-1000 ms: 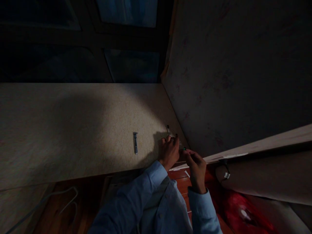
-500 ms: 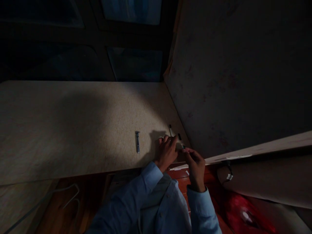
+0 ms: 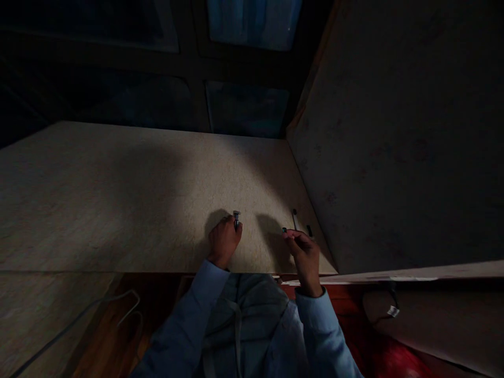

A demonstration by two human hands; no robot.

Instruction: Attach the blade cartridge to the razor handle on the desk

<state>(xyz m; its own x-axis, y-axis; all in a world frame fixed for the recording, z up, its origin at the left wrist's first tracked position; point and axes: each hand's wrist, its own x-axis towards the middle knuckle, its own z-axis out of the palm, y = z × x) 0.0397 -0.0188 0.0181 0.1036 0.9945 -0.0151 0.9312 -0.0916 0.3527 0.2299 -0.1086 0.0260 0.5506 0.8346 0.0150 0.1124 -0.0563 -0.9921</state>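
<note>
A slim razor [image 3: 237, 216] with a dark, silvery handle lies on the pale tabletop, its head pointing away from me. My left hand [image 3: 225, 239] is closed round the handle, which it mostly hides, and only the head and upper neck show. To the right, my right hand [image 3: 306, 257] pinches a small dark piece [image 3: 284, 230] with a greenish glint between thumb and fingertips, above the table. What that piece is, I cannot make out. Just beyond the right hand lie a thin pale stick with a dark tip [image 3: 295, 216] and a short black item [image 3: 309, 230], partly hidden.
The tabletop [image 3: 157, 210] meets a floral-papered wall [image 3: 394, 157] on the right and dark window panes [image 3: 248, 107] at the back. A grey cable [image 3: 79, 312] hangs at the lower left. Something red [image 3: 397, 362] is on the lower right.
My left hand has moved left from beside the right hand and taken hold of the razor. My right hand has lifted the small dark piece away leftward. The view has shifted.
</note>
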